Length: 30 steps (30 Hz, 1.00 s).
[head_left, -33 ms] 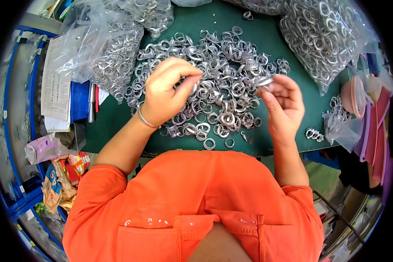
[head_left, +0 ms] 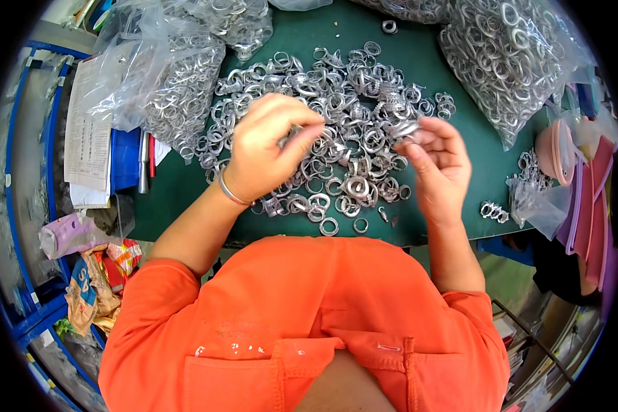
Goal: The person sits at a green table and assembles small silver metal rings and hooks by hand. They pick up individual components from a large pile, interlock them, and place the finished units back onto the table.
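Observation:
A loose heap of silver-coloured rings (head_left: 350, 117) covers the middle of the green table (head_left: 178, 206). Over the left part of the heap is my left hand (head_left: 264, 147), its thumb and forefinger pinched together. Whatever sits in that pinch, if anything, is hidden by the fingers. On the heap's right side, my right hand (head_left: 443, 165) grips silver rings (head_left: 404, 129) between thumb and fingertips, slightly blurred. A metal bangle (head_left: 230, 187) circles my left wrist. Single rings lie near the table's front edge, among them a thin ring (head_left: 360, 224).
A clear bag of rings (head_left: 185, 96) stands at the left and a larger bag of rings (head_left: 501, 62) at the right. Beside the right forearm lie a short row of joined rings (head_left: 494, 211) and a small plastic bag (head_left: 542, 206). A pink cup (head_left: 556, 151) stands beyond.
Both hands have come slightly closer together. My left hand shifted a little right, and my right hand moved a little left with the rings still in its fingers.

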{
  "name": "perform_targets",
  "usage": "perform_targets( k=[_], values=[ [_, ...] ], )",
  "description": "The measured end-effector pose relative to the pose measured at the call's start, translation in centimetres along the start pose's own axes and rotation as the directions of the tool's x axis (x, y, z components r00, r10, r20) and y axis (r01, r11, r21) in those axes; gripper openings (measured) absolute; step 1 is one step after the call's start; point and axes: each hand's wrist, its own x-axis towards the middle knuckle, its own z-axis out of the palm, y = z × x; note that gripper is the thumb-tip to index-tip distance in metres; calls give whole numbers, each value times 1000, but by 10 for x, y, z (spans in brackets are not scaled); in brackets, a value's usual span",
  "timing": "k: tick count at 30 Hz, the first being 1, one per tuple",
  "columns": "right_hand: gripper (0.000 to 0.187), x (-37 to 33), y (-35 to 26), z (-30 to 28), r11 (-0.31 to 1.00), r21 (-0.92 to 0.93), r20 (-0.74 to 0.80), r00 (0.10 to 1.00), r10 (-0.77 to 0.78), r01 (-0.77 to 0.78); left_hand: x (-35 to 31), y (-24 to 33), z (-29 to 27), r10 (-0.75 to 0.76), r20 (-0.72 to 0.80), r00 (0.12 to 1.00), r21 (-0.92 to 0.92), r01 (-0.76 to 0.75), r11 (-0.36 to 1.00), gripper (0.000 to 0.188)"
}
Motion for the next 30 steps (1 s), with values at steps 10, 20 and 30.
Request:
perform_targets(
  k=[10,20,30],
  values=[
    [31,-2,14,-10,569,667,332,876,350,-480,-8,0,13,-21,285,958,301,-68,951,22],
    [18,110,-3,-2,556,-814,168,984,-53,169,-11,-2,10,-30,262,965,247,-37,968,19],
    [30,214,68,-55,683,-729,80,988,132,-32,-10,-3,5,-60,310,949,200,-3,980,28]
  ],
)
